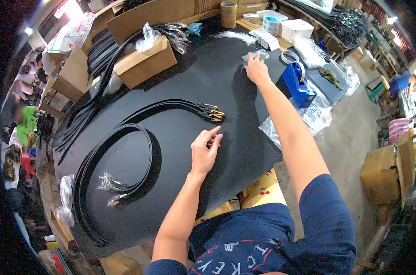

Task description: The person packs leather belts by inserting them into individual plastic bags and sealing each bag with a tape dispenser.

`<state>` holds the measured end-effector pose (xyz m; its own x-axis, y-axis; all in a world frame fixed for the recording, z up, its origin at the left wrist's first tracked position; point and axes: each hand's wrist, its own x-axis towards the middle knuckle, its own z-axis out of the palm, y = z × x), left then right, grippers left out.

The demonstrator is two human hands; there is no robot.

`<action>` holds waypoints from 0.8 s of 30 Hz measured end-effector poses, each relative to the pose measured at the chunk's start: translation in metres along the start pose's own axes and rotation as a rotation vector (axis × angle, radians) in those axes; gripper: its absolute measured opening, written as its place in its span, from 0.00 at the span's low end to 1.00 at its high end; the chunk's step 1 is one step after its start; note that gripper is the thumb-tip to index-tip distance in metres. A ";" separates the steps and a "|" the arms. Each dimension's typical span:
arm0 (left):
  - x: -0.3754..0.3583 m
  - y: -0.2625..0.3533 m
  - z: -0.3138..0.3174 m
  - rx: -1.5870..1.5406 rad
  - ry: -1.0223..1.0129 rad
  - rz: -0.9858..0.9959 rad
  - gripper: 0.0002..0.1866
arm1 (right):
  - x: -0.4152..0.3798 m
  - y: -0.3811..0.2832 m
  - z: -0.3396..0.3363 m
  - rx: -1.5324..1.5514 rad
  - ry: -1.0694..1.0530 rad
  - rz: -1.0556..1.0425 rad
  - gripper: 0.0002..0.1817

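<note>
My left hand [205, 152] is just below a bundle of black belts [149, 104] with gold-coloured buckles [216, 114]. Its index finger and thumb stick out, the other fingers are curled, and nothing shows in it. At the far side of the table, my right hand [257, 69] reaches out with fingers apart. Its fingertips touch a small clear plastic bag [262, 55]; a grip on it cannot be made out. The belts curl round on the black tabletop [189, 183], and clear plastic wraps the ends [114, 183] lying inside the loop.
A blue tape dispenser [299, 87] stands right of my right arm, beside plastic sheets [320, 120]. Small white boxes [265, 39] and a tape roll [271, 25] lie at the back. Cardboard boxes [146, 62] and more belts [86, 103] are at left. A person in green [27, 121] is beyond.
</note>
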<state>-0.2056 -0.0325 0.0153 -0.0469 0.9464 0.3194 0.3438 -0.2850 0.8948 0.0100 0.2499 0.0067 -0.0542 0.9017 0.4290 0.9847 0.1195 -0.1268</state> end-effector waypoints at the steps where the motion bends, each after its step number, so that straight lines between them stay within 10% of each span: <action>1: 0.002 0.001 0.000 -0.017 0.002 -0.021 0.13 | 0.009 -0.002 0.003 -0.067 0.001 -0.027 0.31; 8: 0.004 -0.002 0.000 -0.022 0.021 -0.054 0.13 | 0.035 -0.025 -0.002 -0.173 -0.349 -0.005 0.21; 17: 0.002 -0.007 0.001 -0.072 0.052 -0.037 0.13 | -0.018 0.017 -0.009 0.068 0.229 -0.238 0.04; 24: -0.002 -0.013 0.002 -0.255 0.054 -0.100 0.11 | -0.120 -0.026 -0.143 0.983 0.353 0.171 0.11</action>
<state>-0.2083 -0.0308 0.0029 -0.1206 0.9643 0.2359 0.0886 -0.2263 0.9700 0.0149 0.0788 0.0865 0.2794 0.7853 0.5525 0.3989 0.4285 -0.8107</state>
